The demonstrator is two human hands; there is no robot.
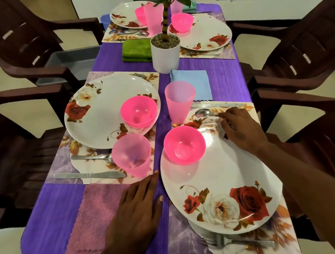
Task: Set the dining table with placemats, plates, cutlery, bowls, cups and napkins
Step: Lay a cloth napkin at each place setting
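Spoon (203, 113) at approx 1 o'clock from me, lying on the far edge of the near-right placemat (264, 243), just beyond the rim of the near-right plate (221, 186). My right hand (241, 131) is over that rim, fingers curled down w/ the tips touching the spoon's handle; can't tell if it's a real pinch or just contact. A knife (217, 104) lies just past the spoon, parallel to it.

My left hand (139, 209) is flat at approx 11 o'clock, fingers straight, gripping nothing. It presses on the purple tablecloth (48, 210), w/ its left side on the pink napkin (93, 218) and its fingertips near the left rim of the near-right plate.

On that plate, a pink bowl (184, 145) sits at its far-left part, between my two hands. A pink cup (180, 101) stands upright beyond it at 12 o'clock, w/ a blue napkin (195, 83) behind. A fork (238, 241) pokes out from under the plate's near rim, approx 4 o'clock from my left hand.

Near-left setting at approx 10 o'clock: 2nd plate (103, 110) w/ its own bowl (139, 112), another cup (131, 155) just ahead of my left fingertips, plus a 2nd knife (89, 175) and a utensil (90, 156) half under the plate.

Potted plant (165, 48) stands mid-table at 12 o'clock.
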